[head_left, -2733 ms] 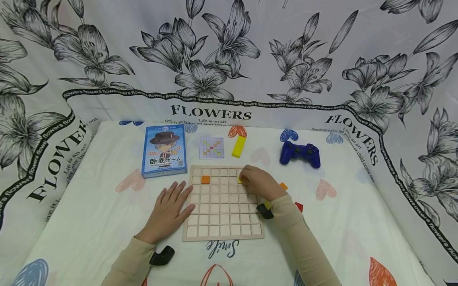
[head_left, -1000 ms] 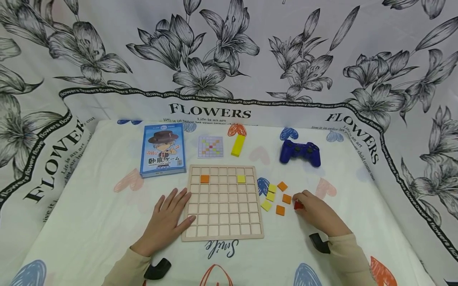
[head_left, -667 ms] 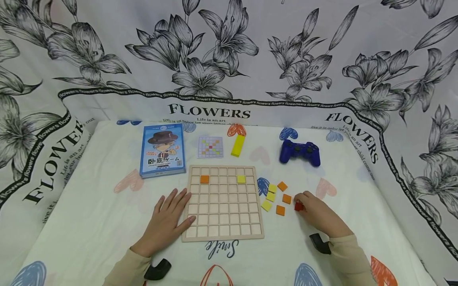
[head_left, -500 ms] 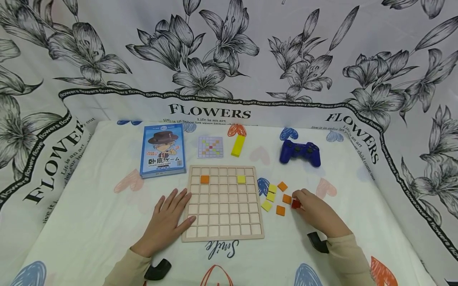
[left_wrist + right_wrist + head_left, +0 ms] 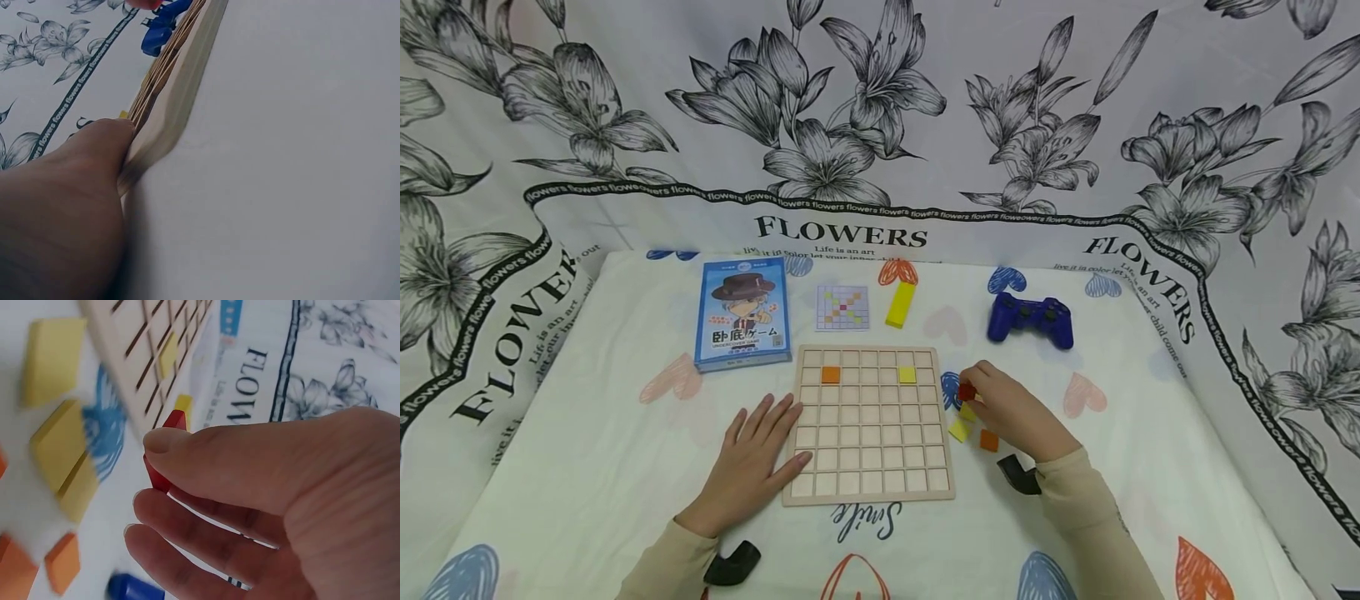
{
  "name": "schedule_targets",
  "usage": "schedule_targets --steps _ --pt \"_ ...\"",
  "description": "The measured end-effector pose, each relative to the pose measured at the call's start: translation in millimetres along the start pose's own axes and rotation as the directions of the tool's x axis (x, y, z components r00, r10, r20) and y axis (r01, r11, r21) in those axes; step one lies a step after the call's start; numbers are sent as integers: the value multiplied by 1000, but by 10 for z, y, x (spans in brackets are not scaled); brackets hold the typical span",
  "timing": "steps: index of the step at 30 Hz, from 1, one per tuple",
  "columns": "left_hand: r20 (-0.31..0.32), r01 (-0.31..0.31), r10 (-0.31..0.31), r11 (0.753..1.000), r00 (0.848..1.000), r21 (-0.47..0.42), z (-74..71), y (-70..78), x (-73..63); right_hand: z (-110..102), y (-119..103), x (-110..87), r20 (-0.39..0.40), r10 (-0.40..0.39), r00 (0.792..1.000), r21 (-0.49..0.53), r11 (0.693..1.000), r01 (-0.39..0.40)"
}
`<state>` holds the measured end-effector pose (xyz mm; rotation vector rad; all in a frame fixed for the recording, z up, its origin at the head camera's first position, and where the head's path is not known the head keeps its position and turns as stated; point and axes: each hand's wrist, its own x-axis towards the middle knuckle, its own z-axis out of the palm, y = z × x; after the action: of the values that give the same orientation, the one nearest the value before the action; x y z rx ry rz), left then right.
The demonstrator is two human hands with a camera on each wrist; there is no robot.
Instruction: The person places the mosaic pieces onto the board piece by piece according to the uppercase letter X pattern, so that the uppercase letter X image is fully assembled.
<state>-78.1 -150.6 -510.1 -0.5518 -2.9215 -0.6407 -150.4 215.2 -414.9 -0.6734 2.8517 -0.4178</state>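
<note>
My right hand (image 5: 1017, 412) pinches a red square tile (image 5: 175, 420) between thumb and fingers, raised above the loose tiles just right of the wooden grid board (image 5: 861, 503). My left hand (image 5: 742, 468) lies flat with spread fingers at the board's left edge, the thumb touching its frame in the left wrist view. An orange tile (image 5: 831, 375) and a yellow tile (image 5: 907, 375) sit in cells of the board's second row. Beneath and beside my right hand are yellow tiles (image 5: 958, 430) and an orange tile (image 5: 989, 440); the hand hides others in the head view.
Behind the board lie a blue game box (image 5: 743, 312), a small card with a coloured grid pattern (image 5: 842, 308) and a yellow bar-shaped piece (image 5: 900, 305). A blue game controller (image 5: 1031, 321) rests at the back right. The table has a printed white cloth (image 5: 587, 467).
The yellow tile was set in the board and my right hand left it. It then picked up the red tile and carried it left toward the board. My left hand stayed in place.
</note>
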Motion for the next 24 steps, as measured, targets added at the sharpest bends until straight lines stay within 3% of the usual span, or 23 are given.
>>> schedule_targets --steps 5,12,24 --pt "-4 -6 6 1000 1000 -1 -9 9 5 8 -223 193 26 -49 998 37 998 48" --pt "-10 -11 11 1000 1000 -11 -17 19 7 74 -485 439 24 -211 977 -6 977 211" --pt "8 2 -2 1000 1000 -1 -6 3 17 286 -745 768 65 -319 945 -8 947 320"
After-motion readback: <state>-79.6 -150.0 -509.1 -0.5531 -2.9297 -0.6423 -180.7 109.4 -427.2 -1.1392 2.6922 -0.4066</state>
